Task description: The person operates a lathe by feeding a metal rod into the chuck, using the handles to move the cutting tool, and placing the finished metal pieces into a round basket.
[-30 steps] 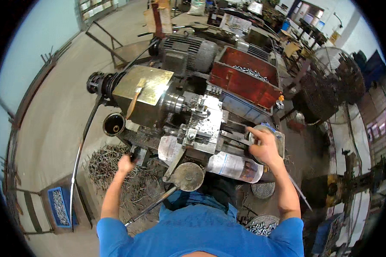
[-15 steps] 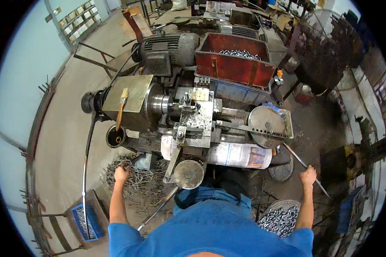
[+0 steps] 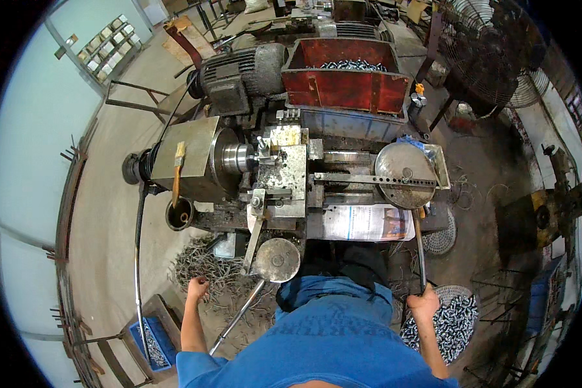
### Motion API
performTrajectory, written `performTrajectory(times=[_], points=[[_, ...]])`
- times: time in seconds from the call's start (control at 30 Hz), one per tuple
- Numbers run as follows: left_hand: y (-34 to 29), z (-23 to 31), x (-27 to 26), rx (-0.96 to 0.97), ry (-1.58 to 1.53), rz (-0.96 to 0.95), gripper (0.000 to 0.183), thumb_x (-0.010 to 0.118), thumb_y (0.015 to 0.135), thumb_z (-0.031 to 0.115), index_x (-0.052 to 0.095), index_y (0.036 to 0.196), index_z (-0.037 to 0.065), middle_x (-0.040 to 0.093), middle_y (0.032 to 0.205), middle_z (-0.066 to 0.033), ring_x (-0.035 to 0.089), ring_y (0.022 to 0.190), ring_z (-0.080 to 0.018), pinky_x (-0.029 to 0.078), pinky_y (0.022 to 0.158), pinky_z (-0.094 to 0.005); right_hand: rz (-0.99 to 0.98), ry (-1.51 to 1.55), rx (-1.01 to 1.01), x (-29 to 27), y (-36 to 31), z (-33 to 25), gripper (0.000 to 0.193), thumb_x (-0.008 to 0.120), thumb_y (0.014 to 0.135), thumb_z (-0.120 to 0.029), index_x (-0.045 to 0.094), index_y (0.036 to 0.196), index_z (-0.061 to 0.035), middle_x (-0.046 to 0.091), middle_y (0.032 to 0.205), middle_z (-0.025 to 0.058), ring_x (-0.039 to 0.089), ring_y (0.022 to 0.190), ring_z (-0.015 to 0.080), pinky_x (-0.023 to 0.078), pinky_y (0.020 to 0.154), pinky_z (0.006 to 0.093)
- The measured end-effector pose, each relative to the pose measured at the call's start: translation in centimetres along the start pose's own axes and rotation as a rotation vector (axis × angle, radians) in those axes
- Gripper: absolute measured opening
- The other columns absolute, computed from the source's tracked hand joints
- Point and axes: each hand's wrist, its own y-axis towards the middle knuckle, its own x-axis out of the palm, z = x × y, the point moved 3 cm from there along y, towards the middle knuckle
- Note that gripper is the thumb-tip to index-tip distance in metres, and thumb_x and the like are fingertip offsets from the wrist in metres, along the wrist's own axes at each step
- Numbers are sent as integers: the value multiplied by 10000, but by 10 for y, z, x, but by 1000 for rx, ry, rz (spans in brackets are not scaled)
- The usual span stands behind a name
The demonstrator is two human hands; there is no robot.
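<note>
My right hand [image 3: 423, 302] is wrapped round the end of a metal lever [image 3: 420, 249], which runs up to the round plate [image 3: 405, 174] at the right end of a small lathe [image 3: 288, 178]. Beside the heap of metal shavings [image 3: 210, 262], my left hand [image 3: 198, 286] hangs with curled fingers; whatever they hold, if anything, is too small to make out. Close to it a second lever [image 3: 236, 317] slants down from a smaller round plate [image 3: 278, 260]. Midway along the lathe, the slide carries tool posts [image 3: 258, 202] facing the shiny spindle nose [image 3: 239, 157].
A paintbrush [image 3: 178, 169] lies on the headstock cover, above a small pot [image 3: 178, 213]. Behind stand a motor [image 3: 239, 74] and a red bin [image 3: 346, 87] of small metal parts. Similar parts fill a round basket [image 3: 443, 323] and a blue tray [image 3: 154, 343]. A large fan [image 3: 482, 58] stands right.
My right hand has swung the lever leftward and closer to my body. My left hand has drawn back from over the shavings toward me. The whole view has shifted slightly.
</note>
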Motion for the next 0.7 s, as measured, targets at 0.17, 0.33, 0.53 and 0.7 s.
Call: performTrajectory(times=[0.17,0.33,0.53,0.7], points=[[7,63,1,-72,6,-121,272,609,783,85,586,1016,-53,659,783,-126,586,490,-185,489,403,-313,-2,90,-12,-1,-3,-1,353,592,562,-252,562,831,-25,604,684,232,583,671,435,462,650,487],[31,67,-5,81,106,-64,304,644,773,165,615,1011,-22,664,760,-140,642,606,-226,508,529,-357,8,-141,-44,-17,25,27,340,606,582,-248,568,835,-25,576,625,218,575,629,419,444,605,500],[55,146,-12,390,526,192,442,617,783,390,624,987,-2,660,874,-183,630,833,-348,493,750,-426,248,-643,-165,-62,168,100,502,658,619,-218,578,1065,-3,602,926,180,572,884,329,444,764,444],[76,143,27,314,841,130,517,583,781,512,625,1014,53,658,887,-187,633,832,-363,504,714,-451,412,-449,-240,-75,199,55,571,598,585,-142,567,1142,-18,585,1020,150,497,1016,319,367,921,438]])
